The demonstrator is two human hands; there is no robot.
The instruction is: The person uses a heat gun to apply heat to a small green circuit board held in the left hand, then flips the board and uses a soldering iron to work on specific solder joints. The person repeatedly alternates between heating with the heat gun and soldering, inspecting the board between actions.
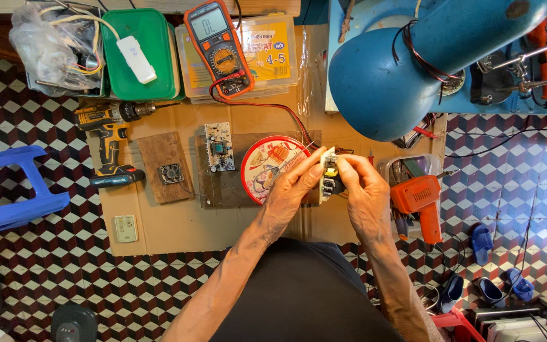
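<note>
Far to the left of our hands we see a blue plastic stool (7, 190) on the tiled floor, and nearer, on the cardboard sheet (178, 228), a yellow cordless drill (110, 142) and a wooden piece with a small fan (171, 173). Just left of our left hand lie a green circuit board (219, 147) and a round red tin lid (272, 166); above them, well away from our hands, rests an orange multimeter (218, 47) with its red lead running down toward us.

Our left hand (289, 190) pinches the small circuit board (329, 174) on its left edge with thumb and fingertips. Our right hand (363, 190) pinches the opposite edge. We hold the board between both hands, above the cardboard, standing on its edge, with the side carrying components turned toward the left hand.

To do this well, we judge that we should keep our fingers on the bare edges only, not on the components or solder points, and turn the board slowly toward the blue lamp (413, 63) above our right hand. Just right of our right hand sits an orange soldering gun (420, 199), so we keep the elbow clear of it
</note>
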